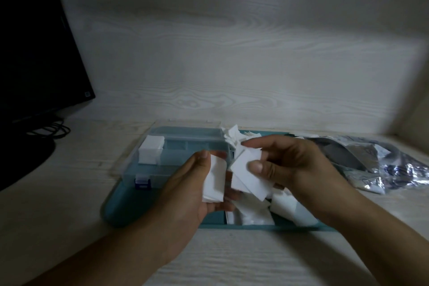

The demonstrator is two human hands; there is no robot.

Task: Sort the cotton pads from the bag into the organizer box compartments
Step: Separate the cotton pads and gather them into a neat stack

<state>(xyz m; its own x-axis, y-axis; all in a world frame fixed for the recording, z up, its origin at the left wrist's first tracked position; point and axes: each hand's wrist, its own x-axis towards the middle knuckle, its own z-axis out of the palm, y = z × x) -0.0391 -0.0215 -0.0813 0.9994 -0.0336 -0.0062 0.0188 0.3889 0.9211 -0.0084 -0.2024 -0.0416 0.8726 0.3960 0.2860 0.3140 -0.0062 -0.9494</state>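
Fingers [255, 166] of both my hands pinch small stacks of cotton pads [249, 175] above the organizer box [185, 144] — one compartment filled, loose pads heaped beside it — most remains, I judge.

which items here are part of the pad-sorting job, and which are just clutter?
Job:
- left hand, holding a stack of cotton pads
- right hand, pinching more pads
- loose pad pile on the teal tray
- organizer box, one compartment already holding a pad stack
- bag

Lying about:
- monitor
- cables
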